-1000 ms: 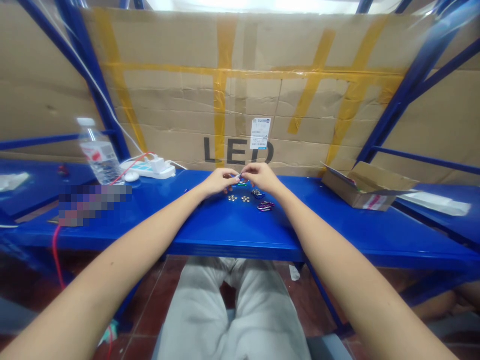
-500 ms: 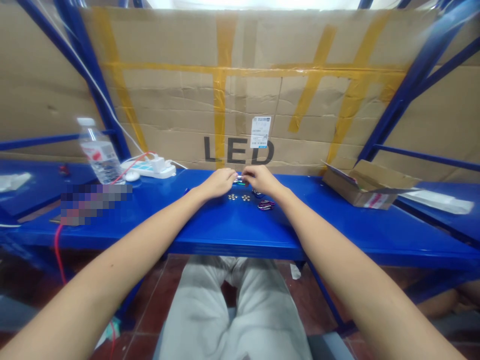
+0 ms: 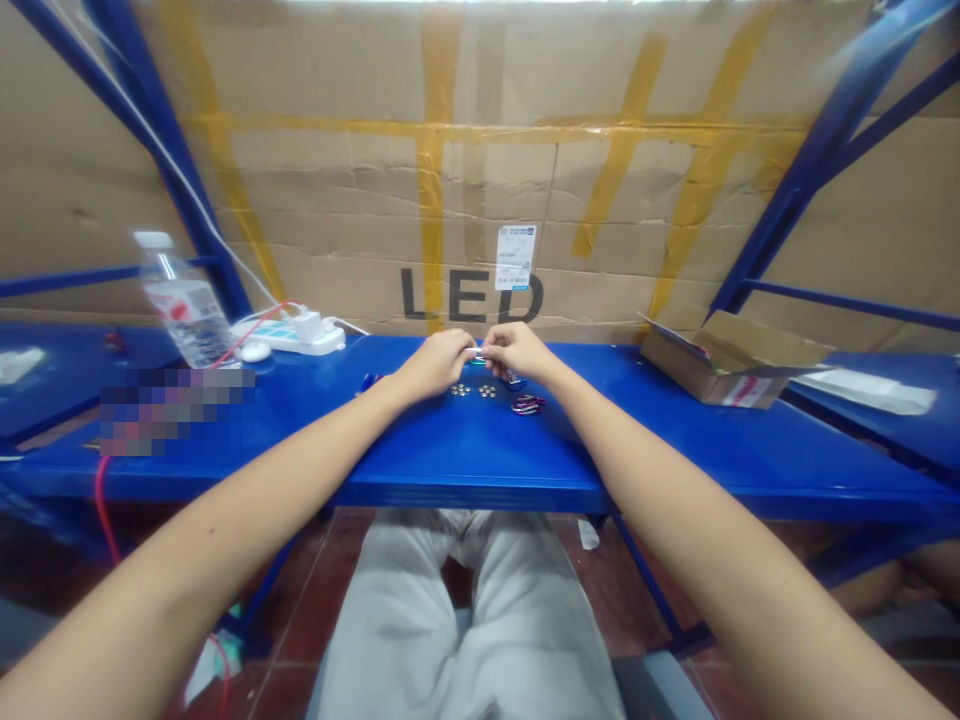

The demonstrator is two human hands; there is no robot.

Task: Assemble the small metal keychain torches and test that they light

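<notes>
Near the back of the blue table, my left hand and my right hand meet fingertip to fingertip. Both pinch a small, pale, shiny piece between them; it is too small to name. Just below the fingers lie two clusters of small round metal pieces, a left cluster and a right cluster. A pile of purple and silver metal pieces rests under my right wrist. Dark blue pieces sit beside my right hand, and others show behind my left wrist.
A plastic water bottle and a white power strip with cables stand at the left. An opened cardboard box is at the right. A large taped carton walls off the back, between blue metal posts.
My hands have drawn slightly apart, and the pale piece now shows between my fingertips. The whole view has shifted a little.
</notes>
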